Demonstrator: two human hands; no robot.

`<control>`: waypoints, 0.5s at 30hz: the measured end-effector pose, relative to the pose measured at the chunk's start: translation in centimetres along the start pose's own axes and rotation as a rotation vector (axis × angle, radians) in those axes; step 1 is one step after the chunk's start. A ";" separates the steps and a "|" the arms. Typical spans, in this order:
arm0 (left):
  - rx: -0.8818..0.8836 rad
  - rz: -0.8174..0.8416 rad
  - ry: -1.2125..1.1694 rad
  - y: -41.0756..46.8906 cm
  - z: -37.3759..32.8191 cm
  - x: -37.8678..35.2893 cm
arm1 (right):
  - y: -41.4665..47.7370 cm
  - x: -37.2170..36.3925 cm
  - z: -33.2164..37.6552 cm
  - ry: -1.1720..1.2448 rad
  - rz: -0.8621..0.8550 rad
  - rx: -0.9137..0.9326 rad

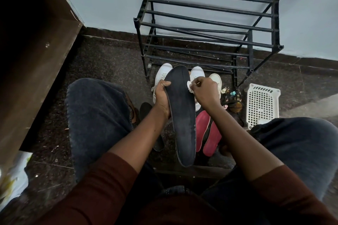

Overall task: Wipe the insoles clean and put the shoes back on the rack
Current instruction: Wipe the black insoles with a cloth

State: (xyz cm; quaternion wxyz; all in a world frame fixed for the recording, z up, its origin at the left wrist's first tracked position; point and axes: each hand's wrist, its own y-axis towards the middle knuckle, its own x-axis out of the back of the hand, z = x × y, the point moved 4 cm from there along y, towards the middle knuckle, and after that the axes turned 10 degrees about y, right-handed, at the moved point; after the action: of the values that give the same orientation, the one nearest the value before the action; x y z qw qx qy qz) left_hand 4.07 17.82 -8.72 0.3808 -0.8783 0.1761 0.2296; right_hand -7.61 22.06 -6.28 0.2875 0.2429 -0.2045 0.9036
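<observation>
My left hand (163,97) grips the left edge of a long black insole (182,115), held up between my knees with its toe end pointing away from me. My right hand (205,92) pinches a small white wipe (189,86) against the insole's right edge near the toe. Behind the insole, white shoes (198,75) stand on the dark floor in front of the black shoe rack (210,23), whose bars hold nothing. Two red insoles (208,133) lie on the floor to the right of the black one. Another black insole (146,109) lies left of it, partly hidden by my left arm.
A white perforated basket (262,104) stands on the floor at the right, beside a cluster of small bottles (230,98). A brown wooden cabinet (36,51) fills the left side. My knees in dark jeans flank the working area. The wall is pale blue.
</observation>
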 end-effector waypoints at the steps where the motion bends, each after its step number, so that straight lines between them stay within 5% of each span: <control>1: -0.015 0.025 -0.047 0.1 -0.1 -0.1 | -0.3 0.0 -0.1 -0.010 0.043 -0.011; 7: -0.012 0.081 -0.176 0.8 0.2 0.2 | -1.9 -0.2 -1.5 -0.092 0.260 -0.095; 15: -0.005 0.016 0.005 0.5 -0.3 -0.1 | -0.9 -0.5 0.2 -0.170 0.037 0.071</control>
State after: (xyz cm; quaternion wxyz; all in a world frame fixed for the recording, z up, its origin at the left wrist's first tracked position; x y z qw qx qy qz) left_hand 3.87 17.25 -8.79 0.3762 -0.8784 0.1833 0.2308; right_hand -6.63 22.39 -6.21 0.2435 0.3249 -0.2002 0.8916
